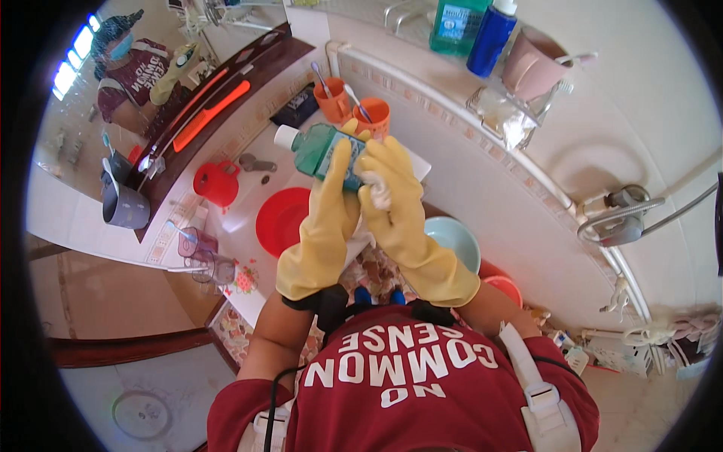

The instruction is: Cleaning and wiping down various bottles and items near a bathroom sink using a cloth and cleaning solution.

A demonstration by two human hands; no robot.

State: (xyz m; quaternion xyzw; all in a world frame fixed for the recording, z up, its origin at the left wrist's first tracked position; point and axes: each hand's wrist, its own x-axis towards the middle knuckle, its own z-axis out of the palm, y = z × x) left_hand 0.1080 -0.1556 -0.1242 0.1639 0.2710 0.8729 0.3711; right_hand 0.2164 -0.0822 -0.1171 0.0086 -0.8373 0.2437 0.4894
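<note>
In front of my chest, a green mouthwash bottle (pixel 309 151) with a white cap is tilted, its cap toward the left. My left hand (pixel 331 197), in a yellow rubber glove, grips the bottle with its fingers along the label side. My right hand (pixel 397 192), gloved the same way, is closed on a crumpled white cloth (pixel 376 191) beside the bottle's base. Just beyond the hands stand two orange cups (pixel 330 105), each with a toothbrush in it. A red basin (pixel 280 223) sits on the counter left of my left glove.
A red mug (pixel 216 184) and clear cups (pixel 214 268) stand at the counter's left. A light blue basin (pixel 456 239) lies right of my right forearm. Above, a wall shelf holds another green bottle (pixel 457 29), a blue bottle (pixel 492 39) and a pink cup (pixel 533 66).
</note>
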